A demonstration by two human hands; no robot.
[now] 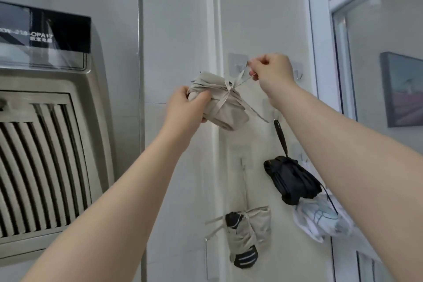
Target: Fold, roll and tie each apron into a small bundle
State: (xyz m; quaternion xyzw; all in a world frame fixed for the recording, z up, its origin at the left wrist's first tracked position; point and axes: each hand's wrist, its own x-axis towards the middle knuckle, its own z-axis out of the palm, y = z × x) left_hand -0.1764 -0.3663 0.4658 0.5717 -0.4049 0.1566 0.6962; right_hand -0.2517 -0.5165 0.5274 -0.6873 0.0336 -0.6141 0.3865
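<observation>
A range hood [43,144] fills the left, with the wall [180,30] to its right. Before the wall, the left hand [186,104] holds the apron bundle [219,103] by its left end; the right hand [272,71], up and to the right, pinches its tie strings [240,79] just beside a wall hook [238,64]. Below hang two more bundles [291,181], one lower left [248,233]. A framed picture [401,89] sits far right.

Left hand [187,104] grips beige apron bundle [219,101]; right hand [271,71] pinches its tie [242,78] near wall hook [238,64].
</observation>
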